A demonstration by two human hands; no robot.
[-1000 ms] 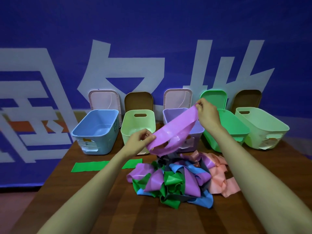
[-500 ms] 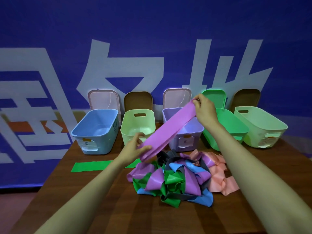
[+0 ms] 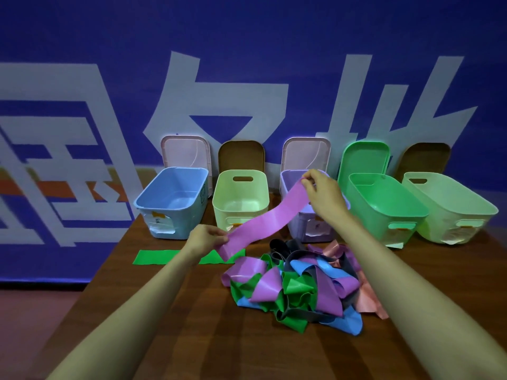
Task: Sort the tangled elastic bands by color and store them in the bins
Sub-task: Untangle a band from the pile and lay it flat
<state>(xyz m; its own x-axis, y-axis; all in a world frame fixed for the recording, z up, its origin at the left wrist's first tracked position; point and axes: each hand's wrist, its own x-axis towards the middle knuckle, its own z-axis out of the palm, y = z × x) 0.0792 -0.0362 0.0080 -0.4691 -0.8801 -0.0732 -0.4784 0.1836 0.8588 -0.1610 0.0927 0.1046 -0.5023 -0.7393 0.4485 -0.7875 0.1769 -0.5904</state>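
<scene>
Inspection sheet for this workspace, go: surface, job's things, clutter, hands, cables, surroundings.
Surface: brown wooden table.
Job's things: purple band stretched between both hands; pile of tangled purple, green, blue, grey and pink bands; green band flat at left; open blue bin, yellow bin, purple bin, green bin, pale green bin in a row.
Clutter: lids leaning behind the bins.
Hands: left hand pinches the band's lower end; right hand pinches its upper end, over the purple bin.
Cables: nothing seen.
Surroundings: blue banner with white characters.
</scene>
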